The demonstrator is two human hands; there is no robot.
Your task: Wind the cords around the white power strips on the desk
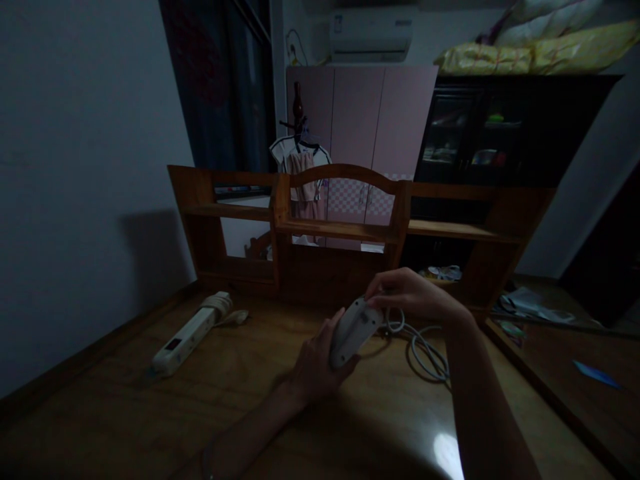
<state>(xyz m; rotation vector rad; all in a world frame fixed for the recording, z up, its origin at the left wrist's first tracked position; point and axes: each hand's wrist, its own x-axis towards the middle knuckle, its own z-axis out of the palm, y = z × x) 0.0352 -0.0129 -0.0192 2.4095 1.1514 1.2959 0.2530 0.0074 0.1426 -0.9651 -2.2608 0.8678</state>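
Observation:
A short white power strip (pixel 354 333) is held tilted above the table, its underside with small corner screws facing me. My left hand (pixel 320 360) is wrapped round its near end and side. My right hand (pixel 413 293) bends over the far end, thumb and fingers pinched on the strip's edge near the cable; exactly what the fingertips grip is partly hidden. A white cable (pixel 425 357) lies in loose loops on the table below and beside my right forearm.
Another white power strip (pixel 187 337), its cord wrapped round one end, lies on the wooden table (pixel 240 393) to the left. A wooden shelf unit (pixel 340 230) stands along the back edge. A raised wooden edge (pixel 545 393) runs down the right, with a blue item (pixel 595 375) beyond it.

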